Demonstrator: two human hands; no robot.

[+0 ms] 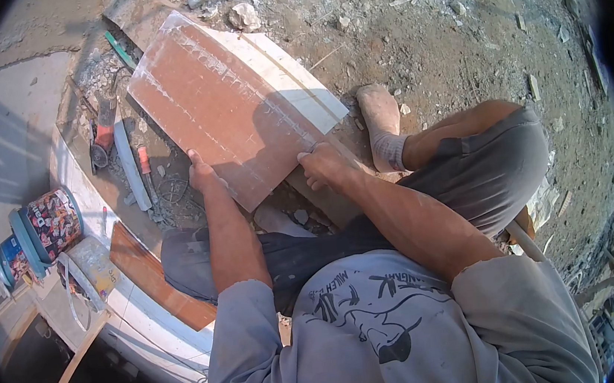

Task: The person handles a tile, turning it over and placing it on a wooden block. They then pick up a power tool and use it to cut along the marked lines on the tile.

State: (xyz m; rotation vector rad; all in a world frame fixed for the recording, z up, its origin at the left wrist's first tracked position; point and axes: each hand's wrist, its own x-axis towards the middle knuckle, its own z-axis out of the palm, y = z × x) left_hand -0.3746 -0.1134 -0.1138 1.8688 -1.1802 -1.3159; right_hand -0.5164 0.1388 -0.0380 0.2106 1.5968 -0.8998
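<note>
Both partly curled, the left hand (206,175) and right hand (325,165) are gripping the brown panel (212,104) by its left edge and near-right corner.

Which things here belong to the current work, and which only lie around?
Seemingly in use:
- Reddish-brown rectangular board, left hand and right hand at its edges
- White flat panel, partly covered by it

Probably lying about:
- Red-and-black power tool
- Colourful printed plastic bucket
- Rough pale stone

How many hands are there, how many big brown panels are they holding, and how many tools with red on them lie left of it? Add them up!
Hands: 2 (left hand, right hand)
Held reddish-brown panel: 1
Red tools: 2 (angle grinder, red-handled tool)
Total: 5
</note>
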